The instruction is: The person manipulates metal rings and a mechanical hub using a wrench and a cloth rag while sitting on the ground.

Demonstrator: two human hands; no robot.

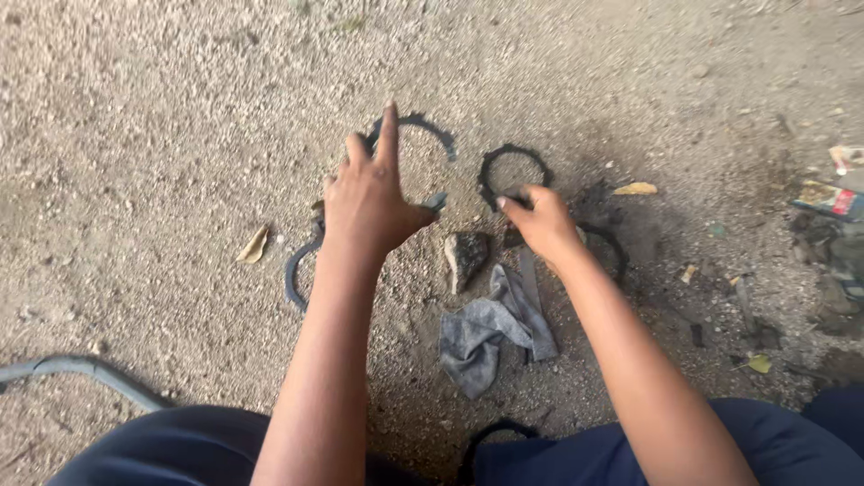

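My left hand [367,193] hovers over the sandy ground with its fingers spread, index finger stretched out toward a dark curved metal arc [430,126]. Its thumb points at a small grey piece [436,200]. My right hand [540,220] is curled, its fingertips pinching the near edge of a black toothed ring [513,155] that lies flat. Another dark curved band [295,270] lies below and left of my left hand. A further black ring [616,243] shows partly behind my right wrist.
A rough stone [466,256] and a crumpled grey rag [490,328] lie between my forearms. A black ring [490,434] sits by my knees. A grey hose [81,369] curves at lower left. Dry leaves and litter [828,193] lie scattered at the right.
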